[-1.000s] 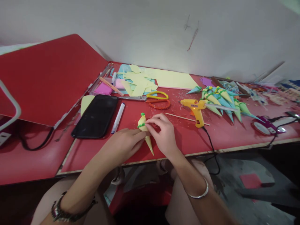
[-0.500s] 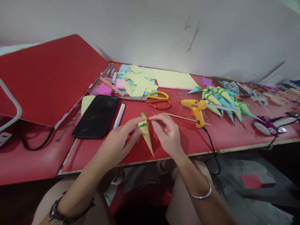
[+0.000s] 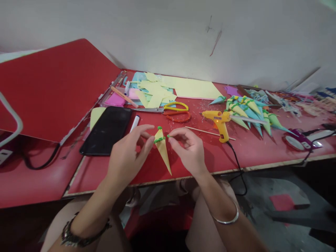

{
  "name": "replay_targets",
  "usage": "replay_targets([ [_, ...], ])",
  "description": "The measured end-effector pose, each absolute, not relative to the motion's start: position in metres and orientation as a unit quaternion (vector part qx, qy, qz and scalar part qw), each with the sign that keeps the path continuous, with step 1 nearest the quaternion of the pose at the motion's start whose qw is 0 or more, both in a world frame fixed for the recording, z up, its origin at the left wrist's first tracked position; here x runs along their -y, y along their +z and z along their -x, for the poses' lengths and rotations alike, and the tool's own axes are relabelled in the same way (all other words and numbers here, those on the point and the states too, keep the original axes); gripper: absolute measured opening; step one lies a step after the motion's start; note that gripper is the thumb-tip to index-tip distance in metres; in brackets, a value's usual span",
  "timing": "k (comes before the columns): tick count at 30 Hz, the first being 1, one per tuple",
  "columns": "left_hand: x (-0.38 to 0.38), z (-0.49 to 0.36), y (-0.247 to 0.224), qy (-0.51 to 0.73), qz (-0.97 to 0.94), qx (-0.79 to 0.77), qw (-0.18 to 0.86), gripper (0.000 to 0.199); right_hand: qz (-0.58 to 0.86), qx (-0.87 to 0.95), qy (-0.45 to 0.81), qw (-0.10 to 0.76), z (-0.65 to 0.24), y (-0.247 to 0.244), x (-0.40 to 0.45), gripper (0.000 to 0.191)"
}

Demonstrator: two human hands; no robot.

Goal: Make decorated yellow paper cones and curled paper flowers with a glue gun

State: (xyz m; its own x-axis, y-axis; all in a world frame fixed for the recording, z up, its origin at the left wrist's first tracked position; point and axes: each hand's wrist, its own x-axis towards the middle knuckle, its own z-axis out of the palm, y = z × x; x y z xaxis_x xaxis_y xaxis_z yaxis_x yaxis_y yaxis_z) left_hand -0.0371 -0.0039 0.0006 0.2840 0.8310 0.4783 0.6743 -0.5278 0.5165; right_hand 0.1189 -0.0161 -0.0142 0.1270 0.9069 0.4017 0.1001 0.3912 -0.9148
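Your cone [image 3: 164,155] lies on its side on the red table [image 3: 210,157], close to the front edge, between your two hands. It is yellow, and its narrow tip points back toward you and a little to your right. The long axis runs from that tip away from you, leaning slightly left, to the wide end. A green band [image 3: 159,140] crosses it there, and a green knob [image 3: 159,128] tops the far end.

Your left hand [image 3: 126,154] is half spread, thumb and forefinger apart, just beside the band; whether the thumb touches the cone, you cannot tell from this view. Your right hand [image 3: 190,150] pinches a small green bit [image 3: 168,136] between thumb and forefinger, just right of the band and apart from it.

To your right, the yellow glue gun [image 3: 222,127] has its nozzle pointing left. The marking on its body is too small to read. A thin stick [image 3: 202,131] lies by its handle, and a pile of cones [image 3: 248,112] sits beyond. Ahead of you are the scissors [image 3: 176,113], handles to the right; to your left, the pen [image 3: 134,123] and the dark-screened phone [image 3: 107,129].
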Motion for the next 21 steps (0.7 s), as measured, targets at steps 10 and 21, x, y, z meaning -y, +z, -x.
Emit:
replay_targets([
  [10, 0.003, 0.026, -0.009, 0.181, -0.795, -0.579, 0.017, 0.043, 0.428, 0.459, 0.451, 0.635, -0.120, -0.015, 0.012, 0.012],
  [21, 0.001, 0.019, -0.013, 0.229, -0.768, -0.577, 0.160, 0.060, 0.425, 0.460, 0.442, 0.643, -0.122, -0.017, 0.011, 0.010],
])
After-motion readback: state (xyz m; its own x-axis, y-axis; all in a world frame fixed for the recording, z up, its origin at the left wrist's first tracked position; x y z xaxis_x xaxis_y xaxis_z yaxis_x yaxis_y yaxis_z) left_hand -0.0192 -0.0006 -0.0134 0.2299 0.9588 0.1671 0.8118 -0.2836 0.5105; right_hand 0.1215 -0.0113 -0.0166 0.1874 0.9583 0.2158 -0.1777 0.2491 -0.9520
